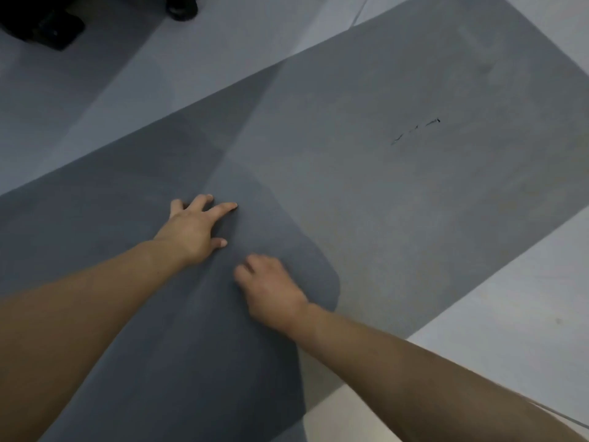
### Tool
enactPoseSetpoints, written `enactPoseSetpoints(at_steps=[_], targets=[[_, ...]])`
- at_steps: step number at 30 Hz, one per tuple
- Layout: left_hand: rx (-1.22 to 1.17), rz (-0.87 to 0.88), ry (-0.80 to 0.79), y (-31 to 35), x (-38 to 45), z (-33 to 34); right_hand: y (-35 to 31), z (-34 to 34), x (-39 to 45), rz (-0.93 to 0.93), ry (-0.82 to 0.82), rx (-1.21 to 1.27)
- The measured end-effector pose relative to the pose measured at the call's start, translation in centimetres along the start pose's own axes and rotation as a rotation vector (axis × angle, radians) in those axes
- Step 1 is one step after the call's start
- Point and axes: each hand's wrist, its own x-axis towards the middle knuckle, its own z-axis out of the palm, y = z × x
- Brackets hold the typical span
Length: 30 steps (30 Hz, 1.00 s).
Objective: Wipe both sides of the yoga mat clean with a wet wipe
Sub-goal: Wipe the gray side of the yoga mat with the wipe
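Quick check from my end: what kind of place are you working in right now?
Probably an indoor room, with the work done at floor level. A grey yoga mat lies spread on a pale tiled floor, and a dark object stands at the far edge, too blurred to identify.

A pale grey tiled floor (510,320) carries everything here, with thin grout lines running across it at the upper right and lower right. A grey yoga mat (366,148) lies flat on it, stretched diagonally from the lower left toward the upper right, its rounded far corner near the right edge of view. A short dark scuff mark (416,130) shows on the mat's lit far half. A dark, blurred object (47,23) stands on the floor at the upper left, well apart from the mat.
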Motion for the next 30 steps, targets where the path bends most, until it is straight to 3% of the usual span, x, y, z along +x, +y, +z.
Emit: enactPoseSetpoints(at_steps=[2, 4, 9, 11, 13, 16, 21, 24, 26, 30], targets=[[-0.039, -0.036, 0.001, 0.0, 0.2, -0.4, -0.6, 0.0, 0.2, -0.158, -0.092, -0.002], [-0.08, -0.1, -0.006, -0.1, 0.2, -0.9, 2.0, -1.5, 1.2, -0.173, -0.059, -0.065], [-0.125, -0.257, -0.121, -0.3, 0.5, -2.0, 12.7, -7.7, 3.5, 0.261, 0.326, -0.224], [-0.159, -0.233, -0.172, -0.7, 0.9, -2.2, 14.0, -8.4, 4.1, 0.41, 0.408, -0.203], [-0.181, -0.21, -0.185, -0.9, 1.1, -2.4, 12.3, -7.2, 4.7, 0.445, 0.447, -0.171], [-0.139, -0.193, -0.176, -1.2, 1.2, -2.6, 6.5, -3.2, 5.0, 0.289, 0.31, -0.101], [-0.015, -0.115, -0.106, -3.3, 2.8, -2.5, -1.8, 0.9, 4.8, -0.172, -0.057, 0.024], [-0.016, -0.111, -0.096, -3.8, 2.9, -2.8, 1.8, -1.0, 6.4, -0.272, -0.012, -0.101], [-0.065, -0.124, -0.065, -3.7, 2.6, -2.8, 6.7, -3.6, 7.9, -0.137, 0.139, -0.177], [-0.089, -0.197, 0.0, -3.7, 2.6, -3.2, 14.9, -8.2, 9.9, 0.312, 0.372, -0.246]])
